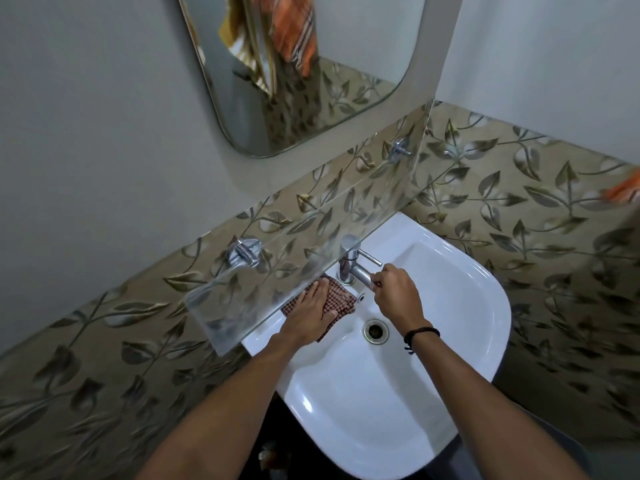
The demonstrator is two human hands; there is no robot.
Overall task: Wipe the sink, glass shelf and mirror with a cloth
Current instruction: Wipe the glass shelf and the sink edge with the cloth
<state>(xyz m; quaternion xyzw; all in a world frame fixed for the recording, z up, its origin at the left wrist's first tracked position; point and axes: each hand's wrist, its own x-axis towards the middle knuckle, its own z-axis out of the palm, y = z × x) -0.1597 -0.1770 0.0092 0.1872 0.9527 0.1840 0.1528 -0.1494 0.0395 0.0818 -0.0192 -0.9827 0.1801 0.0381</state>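
Observation:
A white sink [450, 306] hangs on a leaf-patterned tiled wall. My left hand [311, 306] lies flat, fingers straight, pressing a brown checked cloth [341, 296] onto the sink's back ledge, left of the chrome tap [349, 261]. My right hand [396, 292] grips the tap's spout with curled fingers. A glass shelf [277, 258] juts out over the ledge and partly covers the cloth and my left fingertips. The mirror [311, 64] hangs above on the grey wall.
The drain [375, 330] sits in the basin just below my hands. Two chrome brackets [244, 252] hold the shelf to the wall. A black band circles my right wrist. An orange fabric edge [625, 190] shows at the far right.

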